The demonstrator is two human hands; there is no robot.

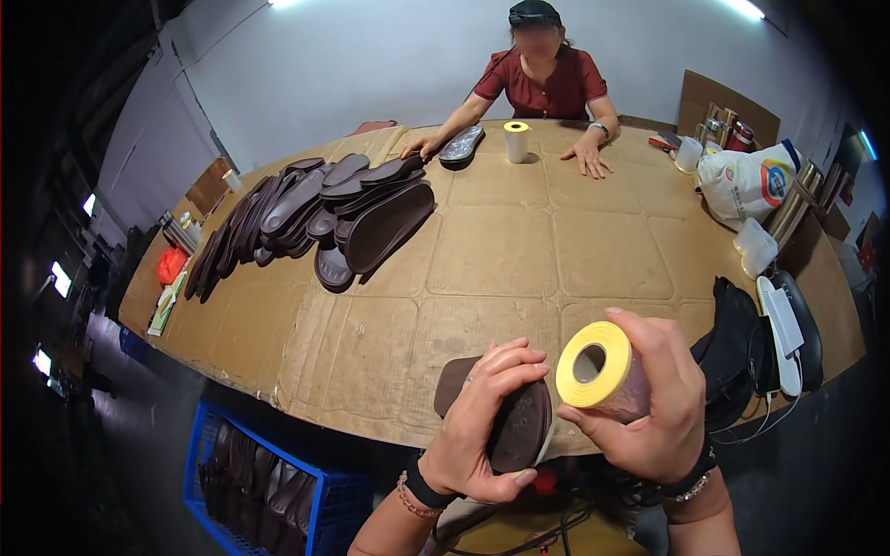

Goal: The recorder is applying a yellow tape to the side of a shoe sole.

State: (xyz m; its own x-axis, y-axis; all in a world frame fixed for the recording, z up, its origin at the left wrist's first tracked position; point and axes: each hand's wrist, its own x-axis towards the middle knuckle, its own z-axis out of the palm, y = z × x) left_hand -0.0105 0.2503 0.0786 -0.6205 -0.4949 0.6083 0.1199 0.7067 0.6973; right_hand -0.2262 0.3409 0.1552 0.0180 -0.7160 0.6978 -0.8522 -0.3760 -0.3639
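Observation:
Near the table's front edge, my left hand (473, 428) is closed around a dark brown shoe sole (521, 431). Its thumb presses the heel end, and the fingers cover much of the sole; a thin pale edge shows along its right side. My right hand (660, 398) grips a roll of clear film (614, 369) with a yellow end face and a hollow core turned toward me. Roll and sole are side by side, a small gap between them. A large pile of similar brown soles (297, 204) lies at the left of the cardboard-covered table (491, 250).
Across the table a person (547, 88) rests both hands on it, near a shiny-topped sole (462, 146) and an upright film roll (516, 144). A white bag (746, 185), black bag (732, 343) and white power strip (783, 334) lie right. Below left stands a blue crate (320, 510) of soles.

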